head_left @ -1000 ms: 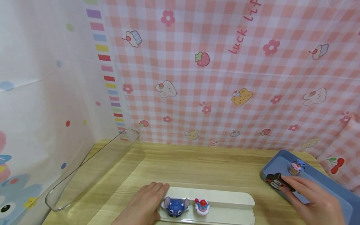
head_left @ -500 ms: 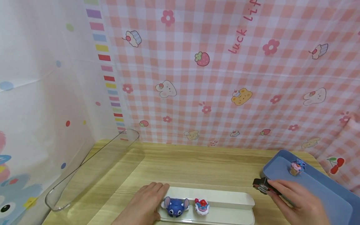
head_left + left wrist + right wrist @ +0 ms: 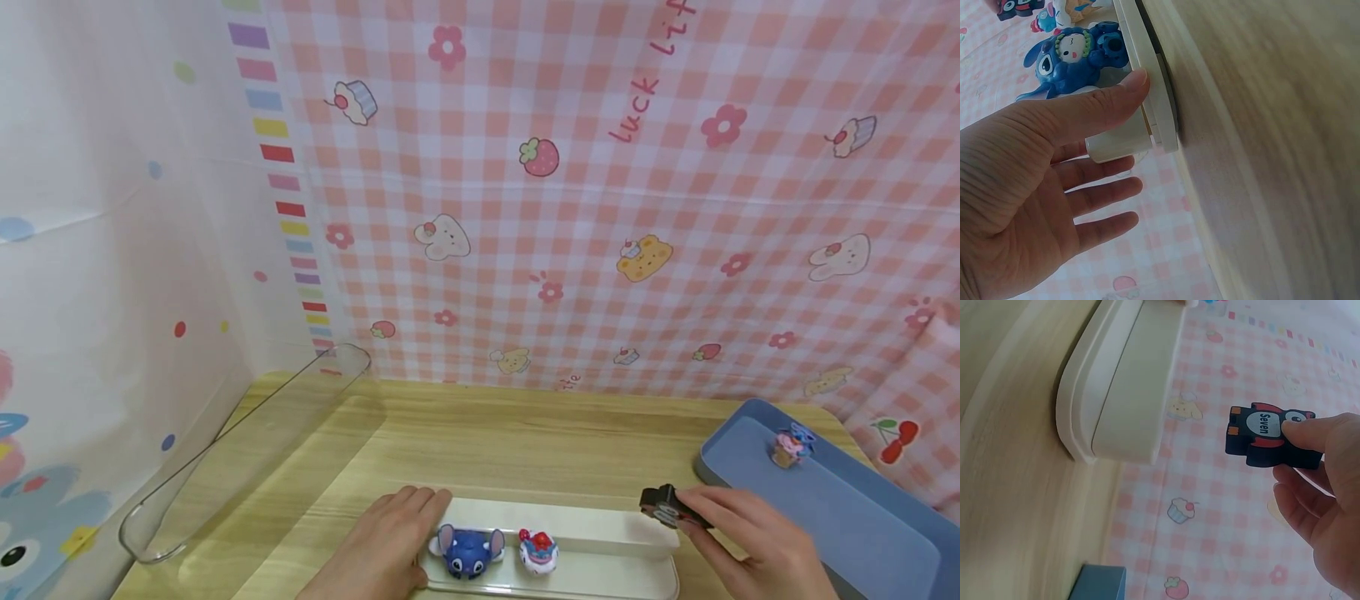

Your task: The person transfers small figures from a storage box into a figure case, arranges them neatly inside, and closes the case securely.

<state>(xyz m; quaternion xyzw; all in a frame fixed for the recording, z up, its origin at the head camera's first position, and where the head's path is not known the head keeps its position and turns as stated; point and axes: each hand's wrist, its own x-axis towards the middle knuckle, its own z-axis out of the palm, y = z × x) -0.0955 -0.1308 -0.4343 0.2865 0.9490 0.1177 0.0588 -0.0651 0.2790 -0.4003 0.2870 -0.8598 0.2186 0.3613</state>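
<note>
Black toy (image 3: 660, 505) is held in the air just beyond the right end of the stand (image 3: 615, 575), near that end's back corner and apart from it. The right hand (image 3: 757, 542) pinches it between thumb and fingers, the thumb lying across its front. Seen from the right wrist, this toy has red wings, orange feet and a pale belly that reads "Seven".

The stand, cream and long, lies on the near part of the tabletop (image 3: 510, 433), with a low front level and a raised step along its back. The left hand (image 3: 382, 542) holds its left end, thumb on the front edge and index finger behind; the other fingers are spread apart.

On the low level sits a blue toy (image 3: 468, 552) with large ears, near the left end. Just right of it, slightly apart, is a cupcake toy (image 3: 540, 552), white with red on top.

Farther off, a blue tray (image 3: 840, 525) runs along the tabletop's right edge to the far right corner; a cone toy (image 3: 791, 447) stands upright near its far end. A clear cover (image 3: 255, 458) lies along the left edge. Pink checked cloth (image 3: 570, 208) hangs behind the far edge.
</note>
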